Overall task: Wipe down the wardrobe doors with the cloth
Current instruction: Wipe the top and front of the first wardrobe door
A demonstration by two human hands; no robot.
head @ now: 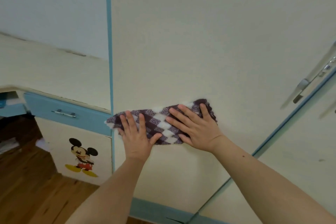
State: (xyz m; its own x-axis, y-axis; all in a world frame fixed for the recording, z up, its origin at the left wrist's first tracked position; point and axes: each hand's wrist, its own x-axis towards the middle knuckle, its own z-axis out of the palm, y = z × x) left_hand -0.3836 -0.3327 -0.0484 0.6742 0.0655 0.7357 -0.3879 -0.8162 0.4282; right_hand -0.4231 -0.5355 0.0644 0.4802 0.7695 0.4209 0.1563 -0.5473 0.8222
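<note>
A purple-and-white checked cloth (160,125) lies spread flat against the cream wardrobe door (200,42), low on its left half. My left hand (135,138) presses flat on the cloth's left end, fingers apart and pointing up. My right hand (194,129) presses flat on the cloth's right end, fingers spread. Parts of the cloth are hidden under both palms. A blue strip (109,42) edges the door on the left.
A metal handle (312,80) sits at the door's right edge, beside a second door (300,169). To the left stands a low cabinet with a blue drawer (67,112) and a cartoon mouse sticker (82,156). Wooden floor (27,187) lies below.
</note>
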